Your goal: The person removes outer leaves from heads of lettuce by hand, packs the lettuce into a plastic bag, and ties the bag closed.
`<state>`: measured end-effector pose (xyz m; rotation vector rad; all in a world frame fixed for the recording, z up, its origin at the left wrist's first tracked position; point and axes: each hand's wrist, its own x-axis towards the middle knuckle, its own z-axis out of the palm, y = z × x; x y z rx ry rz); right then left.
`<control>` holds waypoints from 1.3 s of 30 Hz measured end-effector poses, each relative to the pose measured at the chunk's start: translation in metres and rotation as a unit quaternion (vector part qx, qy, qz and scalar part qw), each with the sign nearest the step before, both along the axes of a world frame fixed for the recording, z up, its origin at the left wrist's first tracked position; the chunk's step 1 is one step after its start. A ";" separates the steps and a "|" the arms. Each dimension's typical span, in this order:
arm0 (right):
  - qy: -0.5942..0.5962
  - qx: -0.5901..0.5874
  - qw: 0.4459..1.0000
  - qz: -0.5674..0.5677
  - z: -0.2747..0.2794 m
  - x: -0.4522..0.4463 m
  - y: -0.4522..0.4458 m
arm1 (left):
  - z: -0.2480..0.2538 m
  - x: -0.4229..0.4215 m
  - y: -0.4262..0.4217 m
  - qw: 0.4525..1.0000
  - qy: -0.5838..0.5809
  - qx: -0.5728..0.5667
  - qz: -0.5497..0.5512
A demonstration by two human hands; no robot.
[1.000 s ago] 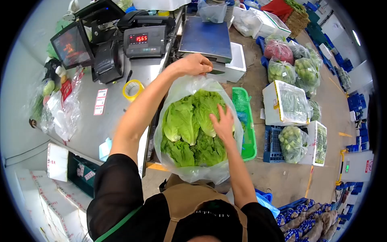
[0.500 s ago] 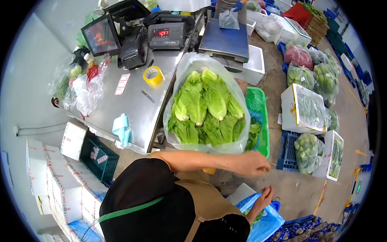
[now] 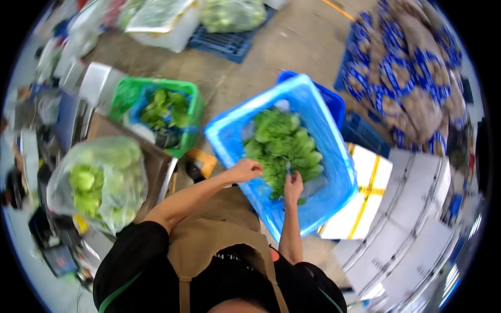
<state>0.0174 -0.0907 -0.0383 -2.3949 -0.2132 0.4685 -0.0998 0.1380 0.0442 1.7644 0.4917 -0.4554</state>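
Observation:
Leafy green vegetables (image 3: 286, 143) lie heaped in a large bin lined with blue plastic (image 3: 222, 133). My left hand (image 3: 246, 170) is over the bin's near left side, beside the greens, its fingers curled together; whether anything is in them is hidden. At the near edge of the heap, my right hand (image 3: 293, 186) has its fingers pinched together against the leaves. A small pale bluish thing (image 3: 288, 168) shows at those fingertips, too small to name.
A clear bag of lettuce (image 3: 122, 180) stands to the left. Behind it is a green crate (image 3: 194, 112) holding more leaves. White boxes with yellow tape (image 3: 360, 208) stand right of the bin, and brown and blue sacks (image 3: 402, 73) are piled at the far right.
My view has swung right, from the metal counter and scale to the blue-lined bin. Both hands are now over the bin; the left has moved across from near the bag of lettuce.

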 end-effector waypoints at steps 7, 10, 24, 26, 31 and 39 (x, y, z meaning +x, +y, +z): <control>0.030 0.038 0.999 -0.013 -0.061 0.008 -0.003 | -0.110 0.064 -0.008 0.973 0.150 0.108 0.140; 0.226 0.040 0.971 -0.063 -0.076 0.025 0.033 | -0.126 0.093 0.018 0.961 0.130 0.170 0.174; 0.457 0.125 0.782 -0.404 -0.121 0.083 0.122 | -0.166 0.160 0.030 0.930 0.185 0.273 0.162; 0.475 0.170 0.748 -0.432 -0.115 0.090 0.116 | -0.161 0.159 0.031 0.942 0.176 0.222 0.181; 0.416 0.185 0.781 -0.427 -0.125 0.083 0.112 | -0.151 0.158 0.039 0.949 0.146 0.167 0.226; 0.473 0.158 0.765 -0.406 -0.086 0.102 0.107 | -0.130 0.189 0.069 0.905 0.200 -0.092 0.364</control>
